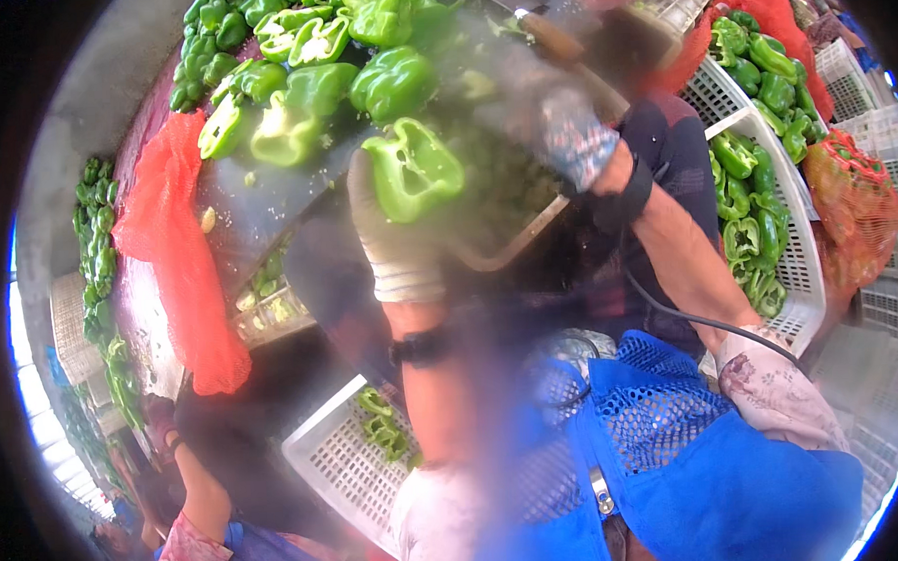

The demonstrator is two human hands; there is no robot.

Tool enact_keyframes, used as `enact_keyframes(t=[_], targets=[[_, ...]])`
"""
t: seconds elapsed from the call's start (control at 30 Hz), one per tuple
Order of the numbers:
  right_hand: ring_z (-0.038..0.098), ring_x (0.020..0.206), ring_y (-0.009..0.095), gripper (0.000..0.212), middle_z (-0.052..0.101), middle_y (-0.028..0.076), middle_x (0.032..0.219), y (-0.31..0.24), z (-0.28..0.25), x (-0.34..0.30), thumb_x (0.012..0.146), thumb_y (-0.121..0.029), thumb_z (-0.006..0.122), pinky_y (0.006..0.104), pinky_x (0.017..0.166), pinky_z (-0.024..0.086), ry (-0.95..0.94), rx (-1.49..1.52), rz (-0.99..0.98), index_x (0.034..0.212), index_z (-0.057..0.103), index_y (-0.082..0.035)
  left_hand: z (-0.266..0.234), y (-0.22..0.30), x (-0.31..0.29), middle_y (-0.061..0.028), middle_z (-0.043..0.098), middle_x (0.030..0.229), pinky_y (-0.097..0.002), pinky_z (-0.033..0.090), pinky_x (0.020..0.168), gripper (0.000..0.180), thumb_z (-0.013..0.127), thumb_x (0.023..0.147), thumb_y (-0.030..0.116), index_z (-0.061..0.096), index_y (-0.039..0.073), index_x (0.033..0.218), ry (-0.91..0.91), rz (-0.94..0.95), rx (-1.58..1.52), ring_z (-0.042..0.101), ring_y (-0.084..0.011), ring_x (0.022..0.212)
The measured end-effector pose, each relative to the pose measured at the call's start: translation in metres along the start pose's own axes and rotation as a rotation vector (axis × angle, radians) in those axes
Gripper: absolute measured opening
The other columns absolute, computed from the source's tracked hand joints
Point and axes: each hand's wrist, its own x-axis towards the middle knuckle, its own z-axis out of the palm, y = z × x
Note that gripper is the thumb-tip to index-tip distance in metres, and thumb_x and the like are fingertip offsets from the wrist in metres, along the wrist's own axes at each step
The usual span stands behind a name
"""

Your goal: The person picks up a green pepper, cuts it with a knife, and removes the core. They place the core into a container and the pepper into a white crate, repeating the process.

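Observation:
My left hand (369,199), in a pale knit glove, grips a halved green bell pepper (414,170), its cut face and pale ribs showing. My right hand (552,114), in a patterned glove, is smeared by motion, and I cannot make out its fingers or anything in them. Just beyond it lies a knife (553,35) with a wooden handle, its blade toward the top edge. Whole peppers (393,83) and cut halves (288,134) are piled on the worktop (231,204) beyond my left hand.
A red mesh bag (176,250) hangs over the worktop's left edge. White crates of peppers (802,258) stand at my right, beside a filled net sack (852,207). Another crate (327,473) with a few pieces sits low left. Another person's arm (201,477) shows at lower left.

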Motion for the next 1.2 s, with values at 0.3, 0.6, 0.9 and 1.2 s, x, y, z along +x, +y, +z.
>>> enact_keyframes(t=[0.3, 0.6, 0.9, 1.2], targets=[[0.062, 0.060, 0.030, 0.025, 0.065, 0.017, 0.072, -0.034, 0.046, -0.016, 0.083, -0.029, 0.064, 0.0368, 0.056, 0.048, -0.057, 0.906, 0.231, 0.082, 0.068, -0.004, 0.016, -0.043, 0.011, -0.0066, 0.057, 0.113, -0.0328, 0.042, 0.096, 0.042, 0.049, 0.096, 0.037, 0.053, 0.004, 0.123, 0.129, 0.510, 0.666, 0.055, -0.0181, 0.104], [0.065, 0.078, 0.023, 0.025, 0.067, 0.012, 0.095, -0.025, -0.030, -0.013, 0.083, -0.019, 0.065, 0.0345, 0.068, 0.053, 0.255, 0.055, -0.144, 0.103, 0.067, -0.004, 0.006, -0.026, -0.002, -0.0082, 0.060, 0.112, -0.0438, 0.052, 0.090, 0.044, 0.051, 0.093, 0.042, 0.055, 0.006, 0.118, 0.062, 0.547, 0.682, 0.058, -0.0248, 0.106], [0.064, 0.087, 0.014, 0.032, 0.066, 0.013, 0.107, -0.064, 0.013, -0.033, 0.091, -0.018, 0.062, 0.0259, 0.073, 0.052, 0.197, 0.859, 0.097, 0.117, 0.062, 0.002, -0.007, -0.029, 0.020, -0.0054, 0.055, 0.106, -0.0302, 0.051, 0.076, 0.049, 0.050, 0.093, 0.054, 0.056, 0.010, 0.114, 0.147, 0.698, 1.202, 0.056, -0.0185, 0.097], [0.062, 0.105, 0.023, 0.040, 0.064, 0.015, 0.115, -0.044, -0.019, -0.035, 0.092, -0.016, 0.054, 0.0321, 0.086, 0.051, 0.282, 0.453, 0.102, 0.130, 0.052, -0.001, 0.059, -0.040, 0.062, -0.0123, 0.061, 0.111, -0.0332, 0.044, 0.096, 0.037, 0.056, 0.094, 0.035, 0.062, 0.004, 0.113, 0.253, 1.091, 1.159, 0.058, -0.0256, 0.104]])
